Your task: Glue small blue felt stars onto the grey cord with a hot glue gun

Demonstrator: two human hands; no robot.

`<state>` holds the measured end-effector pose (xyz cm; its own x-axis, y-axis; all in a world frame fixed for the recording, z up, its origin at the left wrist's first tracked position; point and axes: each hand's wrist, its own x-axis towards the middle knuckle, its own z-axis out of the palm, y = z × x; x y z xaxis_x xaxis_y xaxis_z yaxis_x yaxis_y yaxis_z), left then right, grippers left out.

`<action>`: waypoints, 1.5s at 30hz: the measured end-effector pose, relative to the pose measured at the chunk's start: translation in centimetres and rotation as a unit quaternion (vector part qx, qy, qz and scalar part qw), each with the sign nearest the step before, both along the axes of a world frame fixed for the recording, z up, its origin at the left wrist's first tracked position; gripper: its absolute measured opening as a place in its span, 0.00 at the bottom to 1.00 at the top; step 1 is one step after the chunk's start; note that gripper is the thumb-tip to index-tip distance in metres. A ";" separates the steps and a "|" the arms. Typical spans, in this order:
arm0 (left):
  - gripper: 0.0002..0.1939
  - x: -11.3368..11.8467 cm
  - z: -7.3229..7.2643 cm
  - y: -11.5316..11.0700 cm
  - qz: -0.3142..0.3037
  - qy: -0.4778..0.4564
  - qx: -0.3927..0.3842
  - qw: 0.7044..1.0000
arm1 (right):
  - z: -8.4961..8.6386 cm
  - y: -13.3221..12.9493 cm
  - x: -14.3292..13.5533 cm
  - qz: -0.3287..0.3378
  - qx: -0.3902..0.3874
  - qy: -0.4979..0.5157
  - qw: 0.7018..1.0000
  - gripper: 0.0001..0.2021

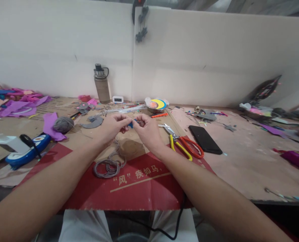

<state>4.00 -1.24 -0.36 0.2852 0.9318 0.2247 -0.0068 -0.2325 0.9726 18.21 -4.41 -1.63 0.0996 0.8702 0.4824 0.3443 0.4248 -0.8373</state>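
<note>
A small blue piece (131, 124) shows between my fingertips over the middle of the table; too little of it shows to tell its kind. My left hand (114, 127) pinches it from one side, and my right hand (147, 130) has its thumb and fingers closed on the other side. Below the hands, a coiled grey cord (108, 168) lies on the red printed board (139, 191); whether its upper end reaches my fingers cannot be made out. Red-handled scissors (193, 146) lie to the right of my right hand, with a yellow-handled tool (183, 151) against them.
A black phone (205, 139) lies right of the scissors. On the left are a grey yarn ball (63, 124), purple felt (50, 126) and a blue power strip (28, 156). Behind my hands stand a bottle (102, 85), a small white clock (118, 99) and a bowl (154, 109).
</note>
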 end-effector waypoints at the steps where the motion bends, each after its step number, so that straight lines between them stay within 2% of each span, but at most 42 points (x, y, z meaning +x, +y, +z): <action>1: 0.11 0.0 -0.1 0.1 0.005 0.003 0.000 1.000 | 0.0 0.0 0.0 -0.001 0.000 -0.003 1.000 0.07; 9: 0.13 -0.2 -0.1 0.3 -0.003 0.031 -0.008 0.999 | -0.4 -0.1 0.0 -0.007 -0.018 -0.009 1.000 0.08; 17: 0.10 -0.3 -0.1 0.4 0.006 0.062 0.003 0.998 | -0.3 -0.2 -0.3 0.012 -0.050 0.030 0.998 0.08; 24: 0.18 -0.2 -0.5 0.3 -0.058 -0.071 -0.092 0.992 | -0.5 0.2 0.1 0.031 -0.095 0.137 0.985 0.11; 28: 0.14 0.1 -0.6 0.0 -0.052 -0.115 -0.111 0.986 | -0.6 0.1 0.1 0.039 -0.111 0.182 0.976 0.11; 31: 0.13 0.3 -0.5 -0.2 -0.044 -0.128 -0.115 0.984 | -0.5 0.0 0.0 0.036 -0.105 0.176 0.978 0.11; 35: 0.15 0.3 -0.6 -0.3 -0.043 -0.096 -0.102 0.989 | -0.5 0.0 0.0 0.028 -0.066 0.152 0.986 0.11; 38: 0.16 0.4 -0.6 -0.5 -0.019 -0.073 -0.089 0.993 | -0.5 0.0 0.0 0.007 -0.044 0.116 0.992 0.10; 45: 0.14 0.6 -0.6 -0.8 -0.001 -0.068 -0.067 0.995 | -0.6 -0.4 -0.4 -0.011 -0.013 0.063 0.998 0.09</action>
